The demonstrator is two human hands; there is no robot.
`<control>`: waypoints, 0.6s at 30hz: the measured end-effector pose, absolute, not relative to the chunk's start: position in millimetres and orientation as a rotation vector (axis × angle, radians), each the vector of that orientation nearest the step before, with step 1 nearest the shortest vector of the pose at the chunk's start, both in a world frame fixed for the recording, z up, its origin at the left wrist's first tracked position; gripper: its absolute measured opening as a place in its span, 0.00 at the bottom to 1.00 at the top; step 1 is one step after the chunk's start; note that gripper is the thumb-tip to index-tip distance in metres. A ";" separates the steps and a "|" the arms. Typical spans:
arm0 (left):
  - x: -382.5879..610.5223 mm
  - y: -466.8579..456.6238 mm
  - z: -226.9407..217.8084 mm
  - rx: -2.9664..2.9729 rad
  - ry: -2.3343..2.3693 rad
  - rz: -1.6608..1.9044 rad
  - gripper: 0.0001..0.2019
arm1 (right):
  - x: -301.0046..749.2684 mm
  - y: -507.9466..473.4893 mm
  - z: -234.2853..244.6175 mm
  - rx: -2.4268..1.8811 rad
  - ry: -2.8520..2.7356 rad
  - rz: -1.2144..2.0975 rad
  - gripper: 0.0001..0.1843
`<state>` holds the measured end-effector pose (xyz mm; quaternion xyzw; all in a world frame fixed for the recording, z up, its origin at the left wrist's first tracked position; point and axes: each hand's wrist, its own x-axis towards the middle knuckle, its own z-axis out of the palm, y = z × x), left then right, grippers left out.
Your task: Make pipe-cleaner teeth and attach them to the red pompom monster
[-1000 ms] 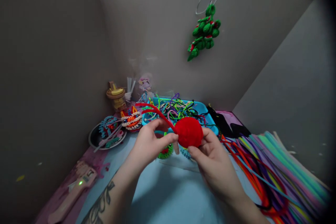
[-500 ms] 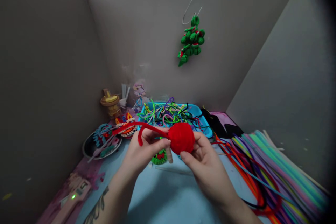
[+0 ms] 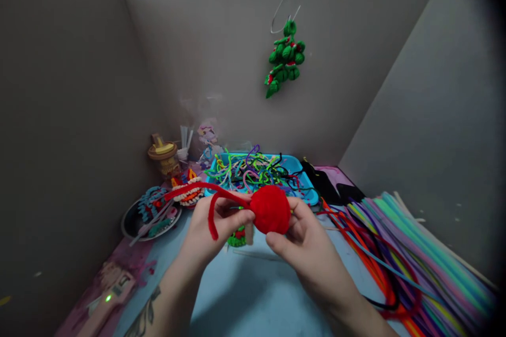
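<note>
Above the middle of the table I hold a fuzzy red pipe-cleaner ball (image 3: pixel 271 209). My left hand (image 3: pixel 221 216) is closed, pinching the ball's left end between thumb and fingers. From that pinch two loose red pipe-cleaner ends (image 3: pixel 193 188) reach out to the left, one of them curling down over the hand. My right hand (image 3: pixel 302 231) is closed around the ball's right side, thumb at the lower edge and fingers behind it, partly hidden. Just below the ball, partly covered by my left hand, lies a green and red pipe-cleaner piece (image 3: pixel 237 237).
A blue tray (image 3: pixel 312 196) of tangled pipe-cleaner scraps stands behind my hands. At left are a metal bowl (image 3: pixel 128 226), a lidded cup (image 3: pixel 163 155) and a pink glue gun (image 3: pixel 106 300) with a green light. Long pipe cleaners (image 3: pixel 427 253) lie at right. A green ornament (image 3: pixel 285 58) hangs behind.
The ball has turned slightly in my fingers, and the loose end over my left hand hangs lower. The whole view has shifted a little.
</note>
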<state>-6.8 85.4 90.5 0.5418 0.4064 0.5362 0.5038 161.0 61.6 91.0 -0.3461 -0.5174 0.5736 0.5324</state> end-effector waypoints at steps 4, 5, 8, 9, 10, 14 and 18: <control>-9.9 85.3 90.4 1.370 1.013 1.276 0.12 | 158.3 64.1 90.4 -0.865 -1.212 1.416 0.23; -10.2 85.4 90.2 1.389 1.018 1.264 0.11 | 157.3 65.0 89.5 -0.863 -1.196 1.428 0.23; -9.3 85.6 90.0 1.432 1.029 1.251 0.11 | 154.0 67.7 86.4 -0.871 -1.134 1.425 0.24; -8.7 85.6 90.5 1.448 1.031 1.257 0.11 | 153.1 68.6 85.5 -0.882 -1.115 1.408 0.24; -8.0 85.5 91.6 1.470 1.034 1.260 0.10 | 152.4 69.5 84.7 -0.890 -1.099 1.388 0.24; -6.3 84.0 99.1 1.643 1.064 1.290 0.04 | 152.5 73.0 81.8 -0.882 -1.091 1.327 0.20; -5.1 82.0 101.6 1.894 1.055 1.397 0.03 | 156.0 75.4 80.5 -0.854 -1.149 1.277 0.20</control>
